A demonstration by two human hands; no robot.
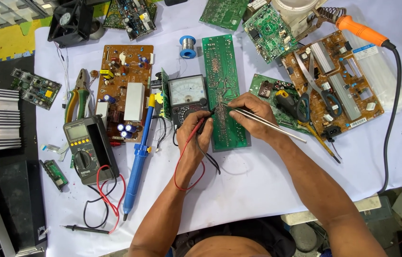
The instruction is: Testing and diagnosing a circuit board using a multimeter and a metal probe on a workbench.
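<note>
The green circuit board (224,90) is partly hidden under both hands.

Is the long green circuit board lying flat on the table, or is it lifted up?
Lying flat. The green circuit board rests on the white table cover, solder side up, under both hands.

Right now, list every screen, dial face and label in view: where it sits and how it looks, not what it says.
Analog meter: above the left hand, pale rectangular dial face in a dark case.
Digital multimeter: left on the white table cover, dark body, grey-green rectangular screen, yellow buttons, round knob.
White label: far right on the brown circuit board, small rectangle.
The right hand holds tweezers over the green circuit board.
</note>
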